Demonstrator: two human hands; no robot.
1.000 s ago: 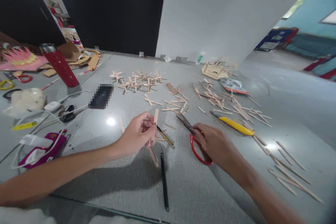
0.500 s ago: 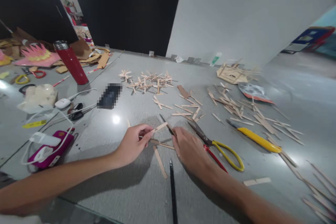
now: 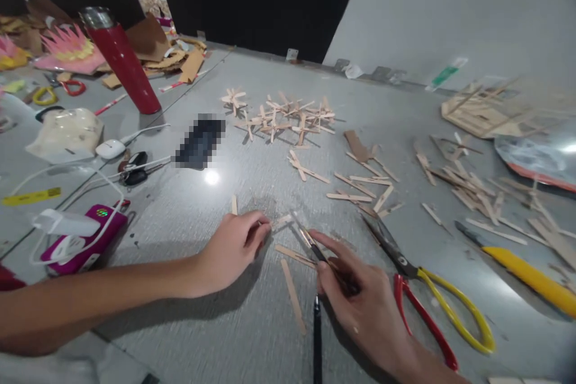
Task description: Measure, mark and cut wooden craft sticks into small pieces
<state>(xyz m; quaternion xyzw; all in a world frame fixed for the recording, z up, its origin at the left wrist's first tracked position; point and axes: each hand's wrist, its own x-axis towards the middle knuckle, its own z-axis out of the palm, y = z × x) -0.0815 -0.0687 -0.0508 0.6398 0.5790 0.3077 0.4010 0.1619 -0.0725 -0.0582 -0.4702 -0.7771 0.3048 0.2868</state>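
Observation:
My left hand (image 3: pixel 231 255) is closed in a pinch on a short wooden craft stick (image 3: pixel 282 222), low over the table. In my right hand (image 3: pixel 366 294) is a slim craft knife (image 3: pixel 316 247) with a dark handle, its thin blade pointing toward the stick's far end. Whether the blade touches the wood I cannot tell. Below the hands, a split stick (image 3: pixel 294 255) and a flat stick (image 3: pixel 293 297) lie on the table. A black pen (image 3: pixel 317 336) lies in front, close to my right hand. Another stick (image 3: pixel 234 204) stands out behind my left hand.
Scissors (image 3: pixel 418 276) with yellow and red handles and a yellow cutter (image 3: pixel 531 276) lie at right. Crossed stick pieces (image 3: pixel 279 117) spread at the back. A phone (image 3: pixel 200 141), red bottle (image 3: pixel 121 63), purple power bank (image 3: pixel 85 237) and cables are at left.
My right hand has turned and drawn back, showing the knife and its fingers. My left hand still pinches the stick. The view has shifted left and tilted down.

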